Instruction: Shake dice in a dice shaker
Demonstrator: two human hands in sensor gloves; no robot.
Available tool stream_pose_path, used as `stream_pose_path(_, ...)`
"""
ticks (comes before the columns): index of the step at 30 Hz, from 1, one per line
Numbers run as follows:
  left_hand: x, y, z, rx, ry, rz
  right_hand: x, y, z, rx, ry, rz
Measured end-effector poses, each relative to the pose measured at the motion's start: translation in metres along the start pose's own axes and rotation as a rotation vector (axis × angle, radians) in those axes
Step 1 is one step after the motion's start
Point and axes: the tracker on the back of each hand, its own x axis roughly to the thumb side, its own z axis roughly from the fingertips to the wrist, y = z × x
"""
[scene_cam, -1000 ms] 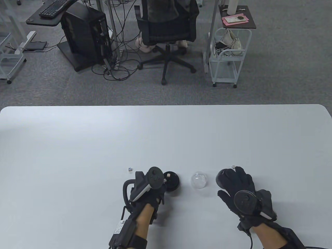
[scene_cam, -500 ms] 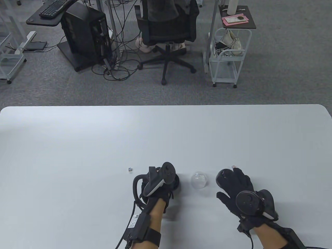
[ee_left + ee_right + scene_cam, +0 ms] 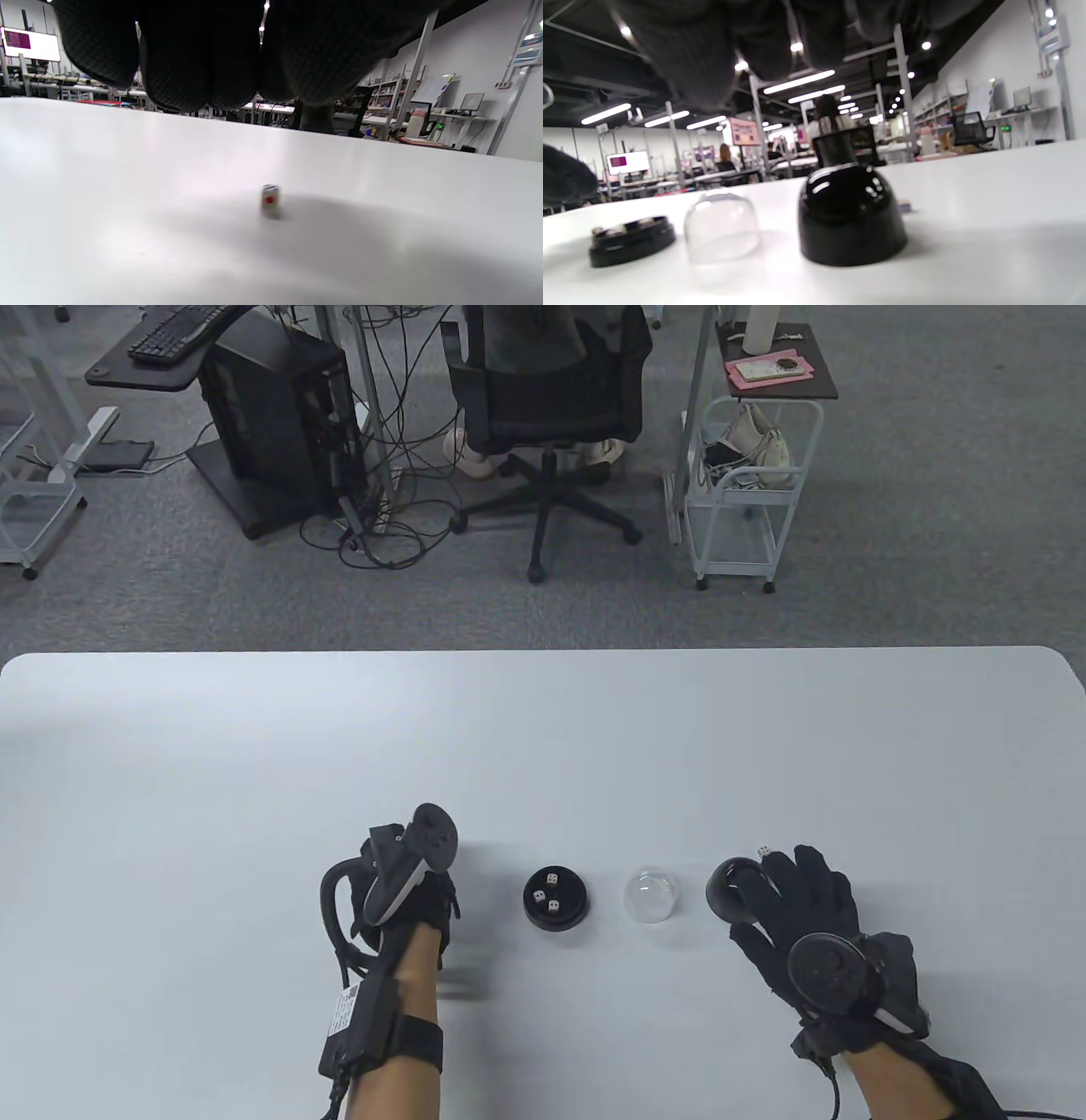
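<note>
The left hand (image 3: pixel 407 891) hovers low over the table (image 3: pixel 254 780), fingers (image 3: pixel 178 63) curled downward. The right hand (image 3: pixel 806 916) lies spread, palm down.

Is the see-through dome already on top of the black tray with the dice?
No, the clear dome stands on the table beside the black tray, whose three dice lie uncovered.

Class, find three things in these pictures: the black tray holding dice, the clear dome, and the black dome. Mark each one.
Black tray (image 3: pixel 556 909), table view: its front rim, below the three dice.
Clear dome (image 3: pixel 651 896), table view: the middle of its top.
Black dome (image 3: pixel 849 212), right wrist view: the middle of its glossy side.
</note>
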Motion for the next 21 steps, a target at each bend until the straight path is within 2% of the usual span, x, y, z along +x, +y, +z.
stream_pose_path(5,-0.004,-0.021,-0.022,-0.124,-0.026,0.025,0.002,-0.001,0.002,-0.013,0.002,0.034)
stream_pose_path(10,0.003,-0.04,-0.036,-0.204,-0.012,-0.072,0.005,0.005,0.002,0.018,0.006,0.087)
stream_pose_path(17,0.011,-0.04,-0.038,-0.151,-0.048,-0.144,-0.002,0.002,0.002,0.005,0.088,0.086)
stream_pose_path(21,0.015,-0.039,-0.035,-0.112,-0.078,-0.184,-0.004,0.004,-0.001,0.021,0.082,0.156)
